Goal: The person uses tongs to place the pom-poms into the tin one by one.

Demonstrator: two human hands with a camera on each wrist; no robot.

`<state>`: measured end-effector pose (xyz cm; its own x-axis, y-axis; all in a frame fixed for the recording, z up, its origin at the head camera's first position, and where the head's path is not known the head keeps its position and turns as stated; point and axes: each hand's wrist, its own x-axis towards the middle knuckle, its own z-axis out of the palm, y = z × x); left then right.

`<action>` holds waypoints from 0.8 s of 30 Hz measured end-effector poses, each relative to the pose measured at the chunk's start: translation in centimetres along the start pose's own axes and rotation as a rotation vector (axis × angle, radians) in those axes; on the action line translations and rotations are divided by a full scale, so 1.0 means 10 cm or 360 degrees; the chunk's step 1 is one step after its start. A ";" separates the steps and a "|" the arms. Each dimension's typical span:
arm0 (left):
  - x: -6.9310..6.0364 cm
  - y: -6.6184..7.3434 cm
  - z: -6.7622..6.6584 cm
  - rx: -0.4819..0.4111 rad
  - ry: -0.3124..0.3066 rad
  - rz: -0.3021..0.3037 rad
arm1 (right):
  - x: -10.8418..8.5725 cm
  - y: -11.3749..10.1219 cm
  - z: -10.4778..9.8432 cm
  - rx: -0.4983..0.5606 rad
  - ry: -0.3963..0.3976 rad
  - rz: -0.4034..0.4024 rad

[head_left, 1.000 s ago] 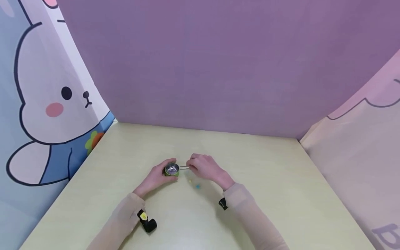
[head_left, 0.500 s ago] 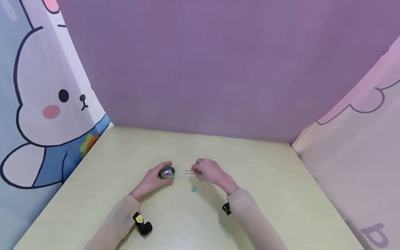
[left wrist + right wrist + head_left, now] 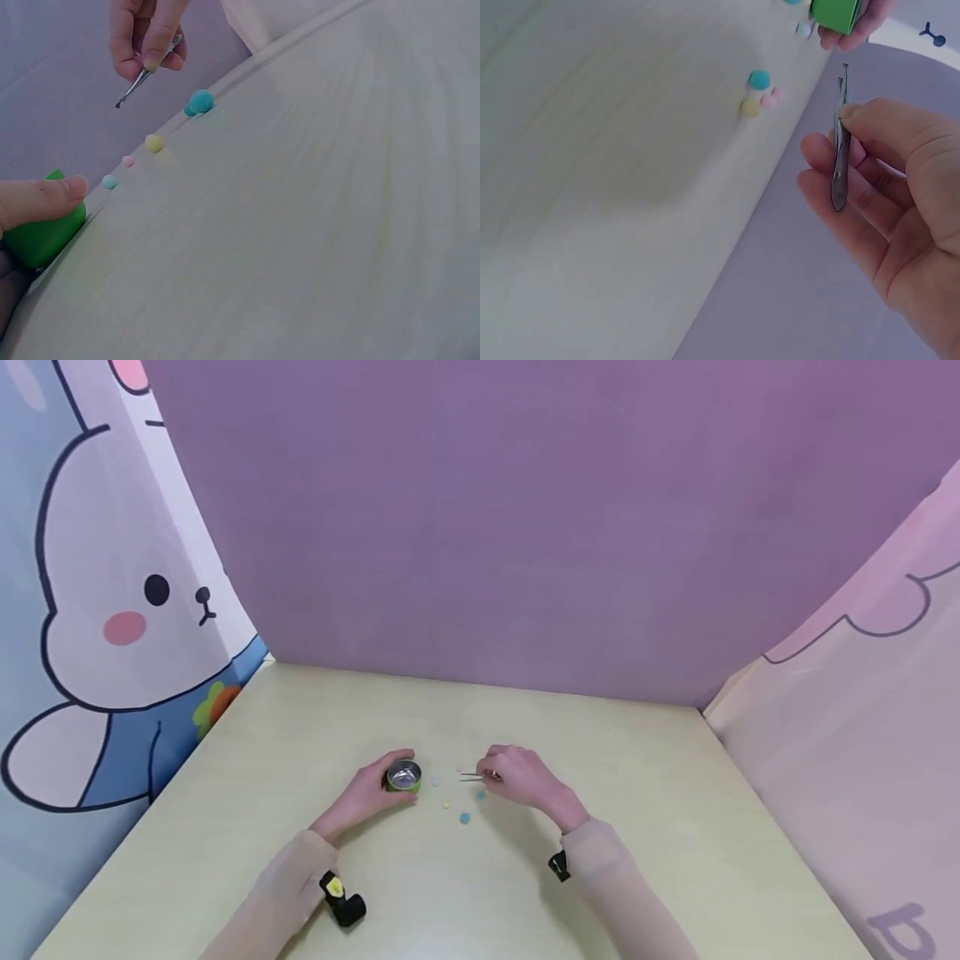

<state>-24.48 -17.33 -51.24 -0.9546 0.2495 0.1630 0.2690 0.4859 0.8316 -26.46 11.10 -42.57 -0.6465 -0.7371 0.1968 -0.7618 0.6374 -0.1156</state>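
Tweezers point(image 3: 472, 775), slim and metallic, jut from a pinching right hand point(image 3: 519, 774) above a pale tabletop point(image 3: 337, 710) in our head view, while the left hand point(image 3: 367, 789) clasps a small green cup point(image 3: 406, 788) with a shiny, metal-looking inside, thumb and fingers on either side. Between the hands lie tiny blue balls point(image 3: 465, 818), a yellow ball point(image 3: 446, 806) and a pale blue ball point(image 3: 436, 782). From the left wrist, we see the tweezers hanging in the air, apart from the balls, among them a pink ball point(image 3: 128, 161); all look matte, and we judge them light, perhaps soft, and apt to roll. The cup's wall is smooth and bright green. From the right wrist, we see two narrow arms joined at a tapered end, the thumb pressing midway, and nothing visible between the slightly parted tips. We expect the tweezers to be light, springy and rather slippery, best gripped mid-arm.
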 end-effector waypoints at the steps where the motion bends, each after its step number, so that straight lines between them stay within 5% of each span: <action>1: 0.00 0.00 0.00 -0.0009 -0.0005 -0.0004 | -0.02 0.02 0.00 0.0006 0.0014 -0.0004; 24: -0.01 0.03 -0.01 0.0000 -0.0015 -0.0022 | -0.27 0.25 0.10 0.0020 -0.0030 0.0116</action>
<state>-24.35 -17.27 -50.90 -0.9570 0.2505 0.1464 0.2556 0.4893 0.8338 -26.65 14.48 -44.35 -0.7006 -0.6932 0.1692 -0.7133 0.6866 -0.1409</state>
